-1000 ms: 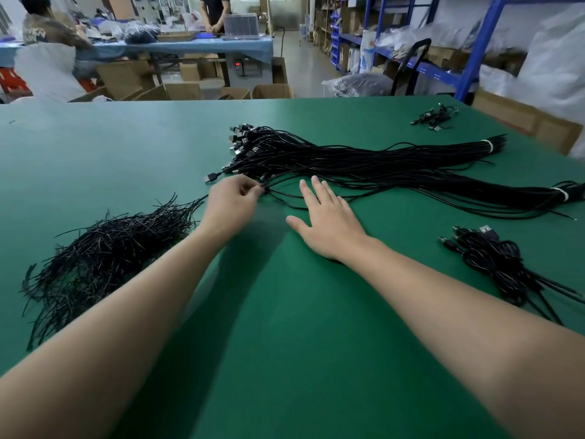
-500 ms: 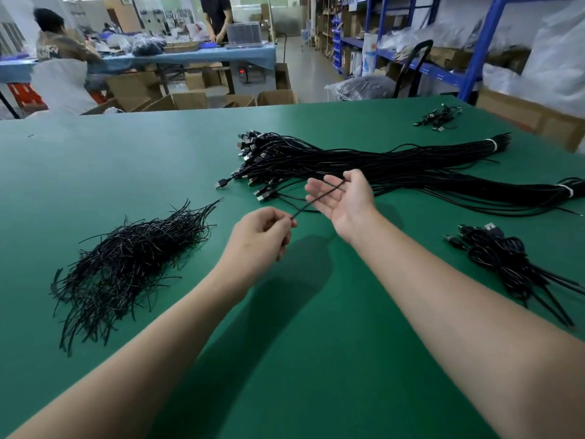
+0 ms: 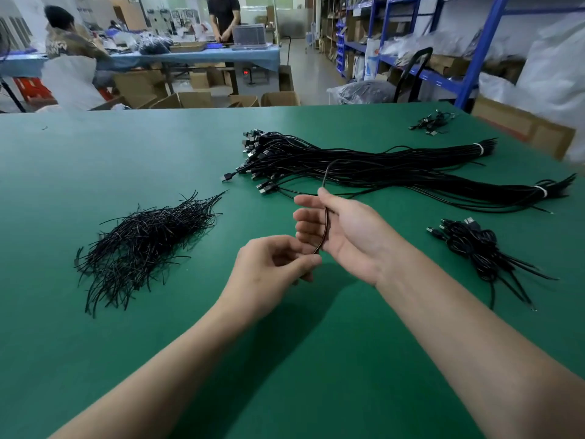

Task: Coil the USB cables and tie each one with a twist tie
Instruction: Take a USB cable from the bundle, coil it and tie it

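While left hand pinches the near end of the USB cable, right hand lies palm-up, fingers loosely spread, thumb trapping it | rest trails far into cable bundle | judgement: wind even loops, light tension; twist ties wait left.

The table mat is plain deep green. The bundled USB cables, the single USB cable, the coiled cables and the twist ties are all black. White bands ring the bundles. The shelving is blue, the cartons brown.
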### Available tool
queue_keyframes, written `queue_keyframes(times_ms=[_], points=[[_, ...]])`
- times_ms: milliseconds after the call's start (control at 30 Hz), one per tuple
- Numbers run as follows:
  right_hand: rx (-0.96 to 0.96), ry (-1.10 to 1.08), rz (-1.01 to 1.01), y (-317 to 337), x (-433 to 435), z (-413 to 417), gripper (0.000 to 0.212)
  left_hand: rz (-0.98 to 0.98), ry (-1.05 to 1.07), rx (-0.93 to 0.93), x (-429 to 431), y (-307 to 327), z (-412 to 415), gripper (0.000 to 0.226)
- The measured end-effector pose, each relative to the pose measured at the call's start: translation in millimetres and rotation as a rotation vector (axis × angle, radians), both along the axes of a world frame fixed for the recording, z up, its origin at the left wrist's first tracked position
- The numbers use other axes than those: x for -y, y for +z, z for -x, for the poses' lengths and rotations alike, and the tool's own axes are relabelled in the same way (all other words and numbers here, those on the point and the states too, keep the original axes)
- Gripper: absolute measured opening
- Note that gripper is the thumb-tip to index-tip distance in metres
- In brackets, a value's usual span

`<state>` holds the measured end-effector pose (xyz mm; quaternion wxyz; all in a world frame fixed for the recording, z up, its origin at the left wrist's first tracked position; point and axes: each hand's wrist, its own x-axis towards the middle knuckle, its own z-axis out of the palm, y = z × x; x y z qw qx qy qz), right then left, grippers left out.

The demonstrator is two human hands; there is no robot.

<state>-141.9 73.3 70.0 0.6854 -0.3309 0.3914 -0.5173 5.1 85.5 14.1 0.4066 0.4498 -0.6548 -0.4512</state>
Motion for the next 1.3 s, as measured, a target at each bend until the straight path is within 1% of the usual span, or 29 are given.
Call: queue_keyframes(times_ms=[100, 267, 367, 467, 600, 700, 767, 800, 833, 867, 900, 933, 967, 1033, 1100, 1167, 1300], points=[[0.163, -0.059, -0.028, -3.4, -21.0, 6.2, 0.035, -0.022, -0.01, -0.061, -18.6, -0.7, 4.9, 0.022], [0.234, -0.096, -0.09, -4.3, -42.7, 17.7, 0.032, -0.026, -0.078, -0.03, -39.0, -4.9, 1.9, 0.011], [0.239, -0.063, -0.107, -10.6, -58.1, 13.2, 0.034, -0.055, -0.067, -0.08, -48.7, -6.6, 1.4, 0.02], [0.258, -0.086, -0.11, -16.1, -68.1, 10.6, 0.036, -0.096, -0.071, -0.108, -53.9, -8.7, 2.3, 0.028], [0.295, -0.162, -0.156, -15.3, -74.6, 15.8, 0.031, -0.083, -0.123, -0.03, -59.6, -11.5, 2.2, 0.025], [0.217, -0.096, -0.098, -13.6, -81.3, 18.9, 0.027, -0.05, -0.215, 0.016, -60.3, -4.5, -0.9, 0.025], [0.129, -0.03, -0.033, -11.9, -85.3, 22.1, 0.027, 0.019, -0.219, 0.0, -53.9, 3.5, -5.7, 0.02], [0.068, 0.012, 0.0, -10.6, -87.8, 23.5, 0.027, 0.086, -0.181, 0.025, -49.3, 8.8, -8.2, 0.015], [0.003, 0.067, 0.03, -9.2, -90.4, 24.1, 0.028, 0.18, -0.136, 0.094, -44.3, 14.6, -10.6, 0.017], [-0.06, 0.134, 0.056, -7.9, -93.4, 23.6, 0.029, 0.3, -0.1, 0.203, -39.9, 20.5, -11.9, 0.028], [-0.118, 0.213, 0.081, -6.7, -96.7, 22.3, 0.03, 0.427, -0.098, 0.309, -36.8, 26.4, -10.9, 0.042], [-0.169, 0.296, 0.104, -5.5, -100.1, 20.6, 0.032, 0.54, -0.126, 0.387, -35.0, 32.1, -8.1, 0.05], [-0.205, 0.378, 0.125, -4.2, -103.4, 18.8, 0.033, 0.628, -0.172, 0.426, -33.0, 37.0, -4.3, 0.048], [-0.23, 0.512, 0.152, -0.4, -109.6, 18.3, 0.033, 0.748, -0.229, 0.454, -30.5, 43.6, 3.7, 0.036], [-0.228, 0.585, 0.169, 5.5, -114.4, 24.0, 0.032, 0.812, -0.193, 0.457, -28.9, 44.8, 7.7, 0.033], [-0.222, 0.605, 0.187, 13.0, -117.6, 34.8, 0.03, 0.828, -0.139, 0.447, -27.7, 41.5, 5.7, 0.03], [-0.171, 0.552, 0.258, 31.5, -118.7, 56.5, 0.03, 0.82, -0.05, 0.445, -38.9, 32.1, -1.6, 0.033]])
